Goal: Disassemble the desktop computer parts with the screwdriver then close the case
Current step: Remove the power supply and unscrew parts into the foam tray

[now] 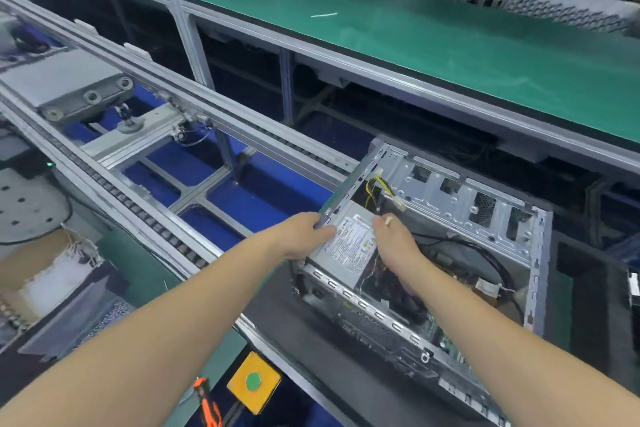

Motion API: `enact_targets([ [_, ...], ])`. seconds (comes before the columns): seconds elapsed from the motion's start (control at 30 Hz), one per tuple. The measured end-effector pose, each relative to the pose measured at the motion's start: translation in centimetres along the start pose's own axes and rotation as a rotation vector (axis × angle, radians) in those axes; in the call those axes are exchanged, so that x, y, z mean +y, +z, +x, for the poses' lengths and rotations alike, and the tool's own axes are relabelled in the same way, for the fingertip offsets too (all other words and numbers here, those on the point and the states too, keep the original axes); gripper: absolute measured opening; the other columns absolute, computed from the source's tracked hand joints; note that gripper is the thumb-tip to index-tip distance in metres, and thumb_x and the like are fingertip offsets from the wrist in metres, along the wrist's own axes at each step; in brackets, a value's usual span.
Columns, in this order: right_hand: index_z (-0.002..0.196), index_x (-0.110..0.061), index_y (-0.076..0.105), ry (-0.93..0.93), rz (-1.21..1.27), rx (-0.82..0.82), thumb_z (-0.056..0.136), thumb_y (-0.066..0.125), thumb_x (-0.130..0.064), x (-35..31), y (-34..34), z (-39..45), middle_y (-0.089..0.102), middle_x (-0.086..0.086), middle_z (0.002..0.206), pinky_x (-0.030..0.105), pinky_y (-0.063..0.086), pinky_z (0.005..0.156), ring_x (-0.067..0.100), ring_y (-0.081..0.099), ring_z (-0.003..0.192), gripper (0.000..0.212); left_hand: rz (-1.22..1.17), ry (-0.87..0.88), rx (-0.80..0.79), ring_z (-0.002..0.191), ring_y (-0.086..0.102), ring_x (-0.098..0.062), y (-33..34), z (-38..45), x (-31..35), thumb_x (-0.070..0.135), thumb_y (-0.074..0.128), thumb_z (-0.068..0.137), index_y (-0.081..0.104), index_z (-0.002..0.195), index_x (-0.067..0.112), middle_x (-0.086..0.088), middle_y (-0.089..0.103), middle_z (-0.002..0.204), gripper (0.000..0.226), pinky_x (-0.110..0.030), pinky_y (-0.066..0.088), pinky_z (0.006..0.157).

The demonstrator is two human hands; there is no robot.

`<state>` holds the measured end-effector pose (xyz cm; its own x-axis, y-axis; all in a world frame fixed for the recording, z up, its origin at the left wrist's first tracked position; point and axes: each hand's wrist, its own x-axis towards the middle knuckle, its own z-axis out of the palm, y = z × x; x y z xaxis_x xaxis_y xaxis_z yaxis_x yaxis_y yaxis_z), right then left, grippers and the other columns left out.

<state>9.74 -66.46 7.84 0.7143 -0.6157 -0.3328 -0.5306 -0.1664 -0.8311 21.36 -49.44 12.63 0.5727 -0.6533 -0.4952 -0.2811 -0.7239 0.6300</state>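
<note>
An open silver desktop case (491,218) lies on its side on a dark mat. Inside its near left corner sits the grey power supply (349,246) with a label on top. My left hand (301,236) grips the power supply's left edge at the case rim. My right hand (398,243) holds its right side, fingers curled down into the case. Yellow and black cables (381,187) run from the unit toward the drive bays. An orange-handled screwdriver (207,402) lies at the bottom edge, away from both hands.
A yellow box with a green button (254,382) sits near the front edge. A roller conveyor rail (138,204) runs diagonally on the left. A green shelf (415,35) spans above and behind the case. Cardboard and a metal panel (69,305) lie at left.
</note>
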Motion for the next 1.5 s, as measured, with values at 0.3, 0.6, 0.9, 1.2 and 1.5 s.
enact_targets([
  [0.3,0.085,-0.015,0.051,-0.096,0.056,0.105,0.104,0.050,-0.041,0.4,-1.1,0.1,0.046,-0.003,0.059,0.027,0.040,0.045,0.017,0.047,0.045,0.032,0.008,0.043,0.011,0.093,0.068,-0.021,1.4,0.3,-0.9,0.051,0.030,0.103,0.015,0.158,0.035,-0.005,0.065,0.125,0.059,-0.037,0.054,0.086],
  [0.6,0.119,-0.019,0.058,0.027,0.044,0.095,0.106,0.047,-0.045,-0.1,-0.6,2.4,0.062,0.001,0.103,0.029,0.045,0.067,0.022,0.060,0.082,0.031,-0.060,-0.049,0.069,0.097,0.064,-0.023,1.4,2.1,0.8,0.051,0.040,0.104,0.025,0.155,0.030,-0.006,0.064,0.116,0.057,-0.038,0.050,0.082],
  [0.9,0.097,-0.027,0.069,0.055,0.188,-0.070,0.089,0.075,-0.049,-0.4,-1.3,1.8,0.073,0.000,0.099,0.025,0.055,0.050,0.019,0.072,0.073,0.024,-0.112,0.008,0.056,0.105,0.062,-0.019,1.8,1.4,0.1,0.055,0.031,0.104,0.020,0.157,0.027,-0.001,0.061,0.129,0.062,-0.037,0.047,0.086],
  [1.2,0.102,-0.049,0.074,-0.052,-0.086,-0.307,0.086,0.066,-0.064,0.4,-2.6,0.7,0.077,-0.012,0.096,0.030,0.059,0.056,0.006,0.069,0.071,0.023,-0.291,-0.023,0.032,0.143,0.041,-0.025,2.3,2.6,-0.8,0.048,0.021,0.108,0.026,0.158,0.035,0.000,0.041,0.158,0.052,-0.047,0.032,0.119],
  [1.5,0.114,-0.052,0.069,0.087,-0.006,-0.402,0.076,0.064,-0.086,1.1,-1.7,1.1,0.068,-0.023,0.126,0.031,0.049,0.081,0.009,0.060,0.120,0.051,-0.334,0.031,-0.061,0.145,0.040,-0.022,1.6,2.7,-1.0,0.047,0.018,0.108,0.025,0.158,0.041,0.006,0.040,0.160,0.051,-0.046,0.030,0.121],
])
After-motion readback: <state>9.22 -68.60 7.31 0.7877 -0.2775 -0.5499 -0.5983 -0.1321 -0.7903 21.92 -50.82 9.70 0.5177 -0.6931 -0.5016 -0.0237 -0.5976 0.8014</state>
